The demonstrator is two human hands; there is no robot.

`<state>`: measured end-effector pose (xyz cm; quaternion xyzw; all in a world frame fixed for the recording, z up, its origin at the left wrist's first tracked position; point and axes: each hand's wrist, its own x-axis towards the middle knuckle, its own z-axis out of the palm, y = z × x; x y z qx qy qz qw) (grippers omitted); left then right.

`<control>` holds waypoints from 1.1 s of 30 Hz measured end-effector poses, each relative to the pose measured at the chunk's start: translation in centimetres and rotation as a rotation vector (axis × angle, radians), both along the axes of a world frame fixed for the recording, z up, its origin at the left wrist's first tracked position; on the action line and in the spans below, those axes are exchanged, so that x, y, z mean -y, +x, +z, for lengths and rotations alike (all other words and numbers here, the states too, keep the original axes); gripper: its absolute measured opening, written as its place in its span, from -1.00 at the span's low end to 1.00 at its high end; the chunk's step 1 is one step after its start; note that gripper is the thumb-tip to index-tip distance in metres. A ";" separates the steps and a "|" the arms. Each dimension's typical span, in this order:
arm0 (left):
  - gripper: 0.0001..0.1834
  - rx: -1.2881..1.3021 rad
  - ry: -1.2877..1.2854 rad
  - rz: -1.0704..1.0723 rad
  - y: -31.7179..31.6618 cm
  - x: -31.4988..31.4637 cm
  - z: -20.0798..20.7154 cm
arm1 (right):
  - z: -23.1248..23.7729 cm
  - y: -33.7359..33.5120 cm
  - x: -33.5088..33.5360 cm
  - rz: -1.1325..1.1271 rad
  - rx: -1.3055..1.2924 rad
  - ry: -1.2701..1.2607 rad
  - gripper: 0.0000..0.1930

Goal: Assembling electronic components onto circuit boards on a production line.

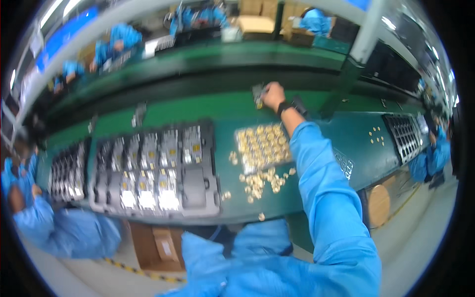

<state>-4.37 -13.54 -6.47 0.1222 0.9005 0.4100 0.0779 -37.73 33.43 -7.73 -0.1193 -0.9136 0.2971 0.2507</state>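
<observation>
While right fingers [268, 93] hold a grey part [257, 92], carton label [166, 247] blurred

Held part [258, 93] — blurred, partly hidden

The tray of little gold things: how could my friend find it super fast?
Find the green table, then the big blue sleeve stretching over it. Left of that sleeve lies a pale, squarish tray crowded with small gold pieces. Unlike the large black tray farther left, which holds flat silvery parts, it's smaller, with loose gold pieces by its near edge.
</observation>
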 end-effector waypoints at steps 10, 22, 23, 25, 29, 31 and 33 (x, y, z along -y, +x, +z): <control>-0.73 0.328 -0.253 0.090 8.1 6.5 -11.7 | 7.4 11.6 9.6 0.380 -0.202 0.283 -0.71; -0.74 0.790 -0.468 0.012 26.2 13.6 -15.2 | 7.4 29.1 5.3 0.409 0.041 -0.010 -0.75; -0.74 0.831 -0.479 -0.021 26.9 13.4 -14.7 | 7.3 29.1 5.8 0.431 0.075 0.008 -0.76; -0.75 0.913 -0.488 -0.103 26.8 13.5 -13.9 | 7.0 28.5 6.8 0.478 0.064 0.019 -0.75; -0.75 1.074 -0.300 -0.204 20.1 12.8 -7.8 | 5.7 26.5 6.9 0.383 -0.023 0.123 -0.72; -0.82 1.025 -0.073 -0.103 16.1 11.2 -2.7 | 5.7 24.7 6.6 0.370 -0.021 0.202 -0.72; -0.84 0.946 0.414 -0.022 13.5 9.4 1.6 | 5.4 23.9 6.1 0.340 -0.021 0.277 -0.72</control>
